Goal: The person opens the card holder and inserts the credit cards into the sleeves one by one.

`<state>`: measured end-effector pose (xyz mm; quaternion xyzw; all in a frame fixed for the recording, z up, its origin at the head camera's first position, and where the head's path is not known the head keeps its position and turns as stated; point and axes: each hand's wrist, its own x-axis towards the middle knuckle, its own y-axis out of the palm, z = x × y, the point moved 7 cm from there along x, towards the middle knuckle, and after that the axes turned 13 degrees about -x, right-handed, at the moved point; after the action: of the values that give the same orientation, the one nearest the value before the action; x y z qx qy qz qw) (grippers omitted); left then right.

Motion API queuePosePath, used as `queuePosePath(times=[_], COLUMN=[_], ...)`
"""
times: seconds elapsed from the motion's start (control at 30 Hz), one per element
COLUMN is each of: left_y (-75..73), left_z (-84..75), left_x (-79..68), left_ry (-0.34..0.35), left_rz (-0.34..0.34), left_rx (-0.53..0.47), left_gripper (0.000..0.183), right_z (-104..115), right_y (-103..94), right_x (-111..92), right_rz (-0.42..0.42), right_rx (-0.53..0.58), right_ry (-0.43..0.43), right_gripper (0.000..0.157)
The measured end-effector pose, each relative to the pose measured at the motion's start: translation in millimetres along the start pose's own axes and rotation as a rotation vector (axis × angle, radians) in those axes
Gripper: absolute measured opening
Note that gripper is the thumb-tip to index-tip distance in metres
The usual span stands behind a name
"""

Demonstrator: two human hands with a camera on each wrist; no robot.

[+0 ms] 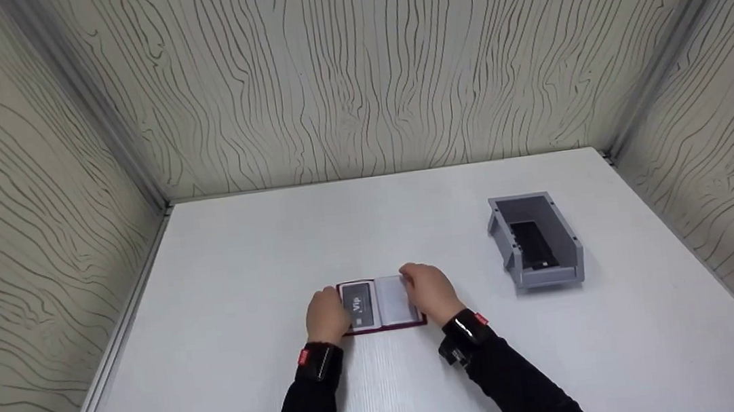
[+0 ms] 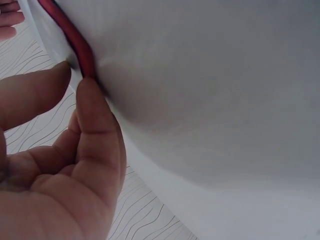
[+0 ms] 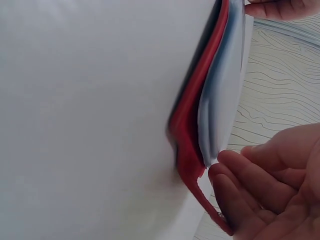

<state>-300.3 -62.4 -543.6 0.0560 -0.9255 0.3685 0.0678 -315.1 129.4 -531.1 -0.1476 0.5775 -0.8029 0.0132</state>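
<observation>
A red card holder (image 1: pixel 385 329) lies spread open on the white table, with clear sleeves (image 1: pixel 392 300) on its right side. In its left side sits a grey card (image 1: pixel 358 302) printed "Vip". My left hand (image 1: pixel 327 316) pinches the left edge between thumb and forefinger; the left wrist view shows the red cover (image 2: pixel 80 47) at those fingertips. On the opposite side, my right hand (image 1: pixel 432 291) holds the right edge. Curled fingers (image 3: pixel 240 175) meet the stacked sleeves (image 3: pixel 217 110) there, and the red cover (image 3: pixel 192 165) bends down beneath them.
To the right on the table (image 1: pixel 242 246) stands a grey plastic bin (image 1: pixel 550 276) with a black object (image 1: pixel 533 244) inside. Wood-patterned walls (image 1: pixel 353 71) enclose the back and both sides.
</observation>
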Motion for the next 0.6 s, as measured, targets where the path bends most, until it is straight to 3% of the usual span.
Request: queuePosePath(times=[0.6], left_y=[-1.5], left_z=[-0.7], left_x=[-1.6], left_ry=[0.018], left_rz=[-0.007], left_rx=[-0.021], left_gripper=[0.014], right_z=[13], right_y=[2.0], right_x=[-1], right_rz=[-0.04], right_rx=[-0.117], right_ry=[-0.081], right_gripper=[0.01])
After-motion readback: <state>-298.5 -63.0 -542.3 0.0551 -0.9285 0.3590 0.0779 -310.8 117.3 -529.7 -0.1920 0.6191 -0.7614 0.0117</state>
